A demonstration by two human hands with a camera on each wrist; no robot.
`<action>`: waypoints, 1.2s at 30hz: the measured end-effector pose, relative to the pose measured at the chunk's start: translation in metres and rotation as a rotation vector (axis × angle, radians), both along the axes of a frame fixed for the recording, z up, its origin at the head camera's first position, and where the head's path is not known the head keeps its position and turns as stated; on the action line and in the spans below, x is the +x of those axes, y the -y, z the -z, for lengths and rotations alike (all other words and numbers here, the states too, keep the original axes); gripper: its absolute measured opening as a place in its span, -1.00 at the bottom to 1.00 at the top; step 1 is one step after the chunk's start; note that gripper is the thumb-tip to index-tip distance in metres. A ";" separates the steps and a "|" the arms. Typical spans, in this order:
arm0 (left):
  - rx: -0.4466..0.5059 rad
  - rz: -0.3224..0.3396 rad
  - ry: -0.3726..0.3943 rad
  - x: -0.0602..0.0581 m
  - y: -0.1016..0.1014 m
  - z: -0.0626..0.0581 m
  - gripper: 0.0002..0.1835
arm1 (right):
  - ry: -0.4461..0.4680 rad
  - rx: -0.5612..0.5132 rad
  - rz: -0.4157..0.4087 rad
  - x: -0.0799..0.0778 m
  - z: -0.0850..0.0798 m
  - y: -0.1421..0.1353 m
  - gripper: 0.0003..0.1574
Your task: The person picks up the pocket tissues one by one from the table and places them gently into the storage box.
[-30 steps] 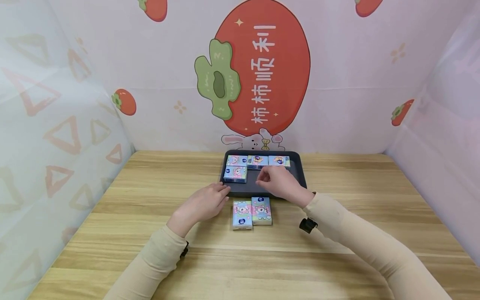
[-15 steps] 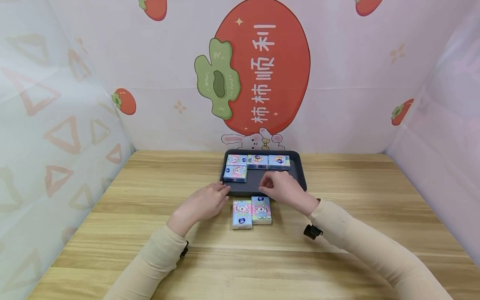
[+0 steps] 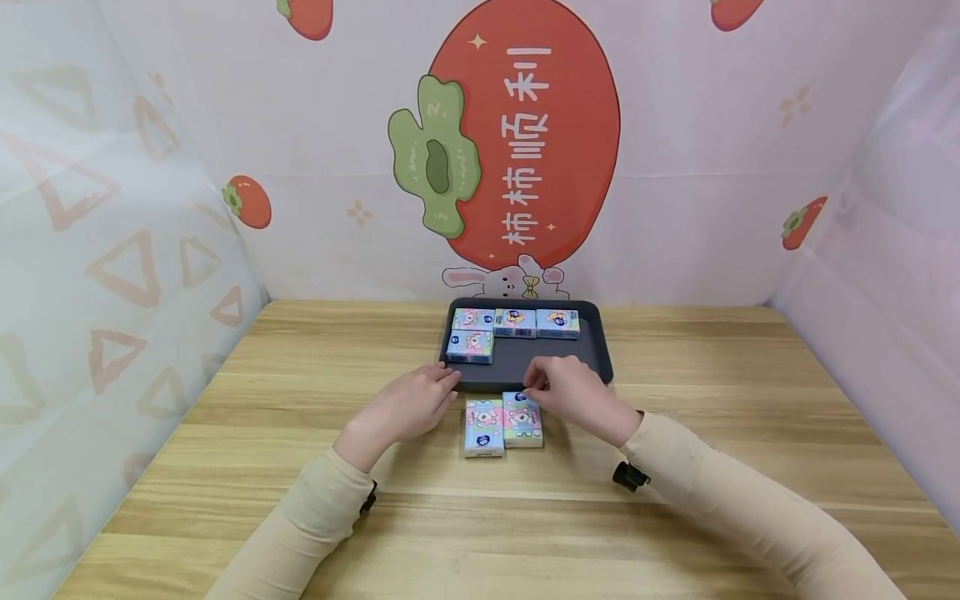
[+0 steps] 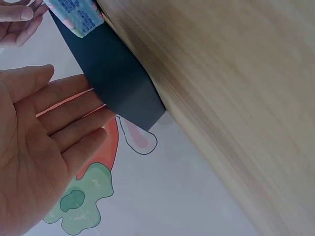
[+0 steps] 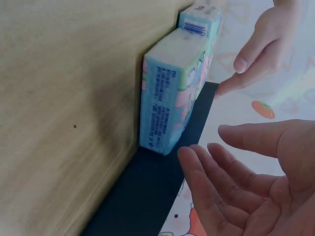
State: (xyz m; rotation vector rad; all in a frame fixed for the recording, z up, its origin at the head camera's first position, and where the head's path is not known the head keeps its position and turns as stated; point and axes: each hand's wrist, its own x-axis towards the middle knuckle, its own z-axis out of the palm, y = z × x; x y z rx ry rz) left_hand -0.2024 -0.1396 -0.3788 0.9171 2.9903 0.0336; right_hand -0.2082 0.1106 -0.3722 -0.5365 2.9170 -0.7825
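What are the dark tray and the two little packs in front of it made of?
Tray: perhaps plastic or coated metal; its even, dark grey surface looks matte. Packs: probably thin plastic film, slightly glossy, judging by the soft-edged printed wrapping; contents hidden.

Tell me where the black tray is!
In the head view, the black tray sits centrally near the back of the table, beyond two small packs, with the left hand at its near-left corner.
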 end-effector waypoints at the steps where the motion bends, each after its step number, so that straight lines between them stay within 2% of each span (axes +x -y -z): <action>1: 0.000 0.000 0.001 0.000 0.000 0.000 -0.55 | -0.002 -0.001 0.000 0.001 0.001 0.000 -0.93; 11: 0.005 0.010 0.004 0.001 0.000 -0.001 -0.55 | -0.017 0.035 0.005 0.008 0.009 0.000 -0.82; 36: 0.018 0.007 0.003 0.001 0.000 -0.001 -0.56 | -0.092 0.215 -0.045 0.021 0.010 0.003 -0.40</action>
